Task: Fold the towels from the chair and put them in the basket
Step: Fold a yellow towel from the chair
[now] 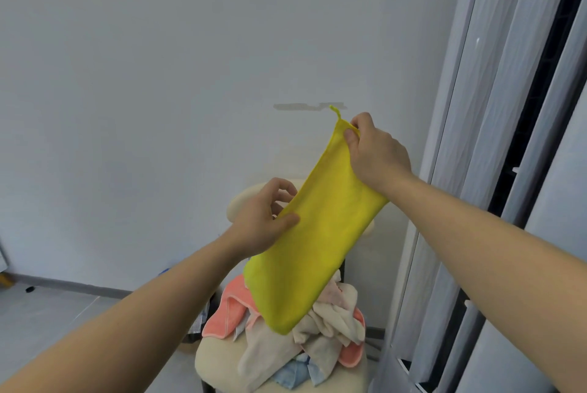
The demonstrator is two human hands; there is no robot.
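Yellow towel (320,234) is hanging in mid-air above the chair (219,364). It looks already doubled into a long strip and is slanting from upper right to lower left, with its lower end dangling just over the pile (320,322). Right hand (378,154) is pinching the top corner beside the small hang loop (335,111), thumb on the near face, fingers behind. Left hand (263,221) is pinching the left edge about halfway down, thumb on the near face, other fingers curling loosely behind the cloth. Both grips are narrow pinches on fabric, and neither hand is carrying anything else. Below, the cream seat is carrying a heap of unfolded towels: pink towel (228,310) on the left, beige ones in the middle, something light blue (292,373) at the near edge. My read: the folding step is running on this one towel, roughly mid-fold, and going by the heap most of the job is ahead. The next move probably calls for bringing top and bottom ends together with the edges lined up so the strip halves cleanly. Thin cloth like this will likely sag and twist if it is gripped on one edge only. Basket isn't showing anywhere in view, so I can't tell where the drop-off is. Grey curtain (495,107) is hanging on the right, with a plain wall on the far side.
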